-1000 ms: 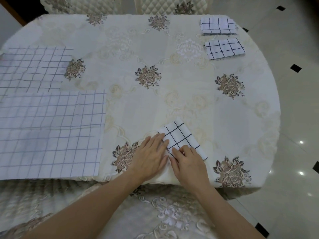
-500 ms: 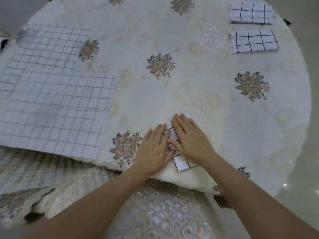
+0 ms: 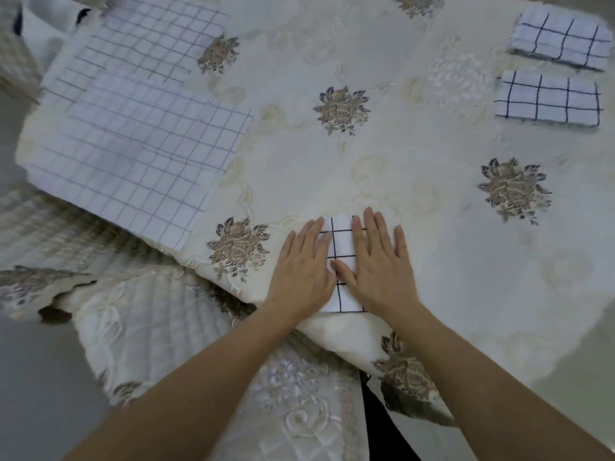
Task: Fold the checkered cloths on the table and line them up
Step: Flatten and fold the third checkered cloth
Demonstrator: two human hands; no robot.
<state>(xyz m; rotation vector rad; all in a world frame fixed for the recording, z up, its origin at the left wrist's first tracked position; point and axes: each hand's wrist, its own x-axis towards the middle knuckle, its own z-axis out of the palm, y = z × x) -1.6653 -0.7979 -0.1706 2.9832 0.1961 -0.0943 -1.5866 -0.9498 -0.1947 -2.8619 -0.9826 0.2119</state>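
Observation:
A small folded checkered cloth (image 3: 342, 244), white with dark lines, lies at the near edge of the table. My left hand (image 3: 304, 267) and my right hand (image 3: 377, 264) both press flat on it, fingers straight, side by side. Only a strip of the cloth shows between them. Two folded checkered cloths sit at the far right, one (image 3: 560, 41) behind the other (image 3: 549, 99). Two unfolded checkered cloths lie spread on the left, a near one (image 3: 133, 161) overlapping a far one (image 3: 149, 38).
The round table (image 3: 432, 194) wears a cream embroidered tablecloth with brown flower motifs. Its hem hangs over the near edge. A quilted chair cover (image 3: 166, 327) sits below the table at the near left. Grey floor shows at the right and lower left.
My right hand has slid over the folded cloth and now lies flat beside the left. The cloth has turned from slanted to straight. The camera has moved closer and tilted.

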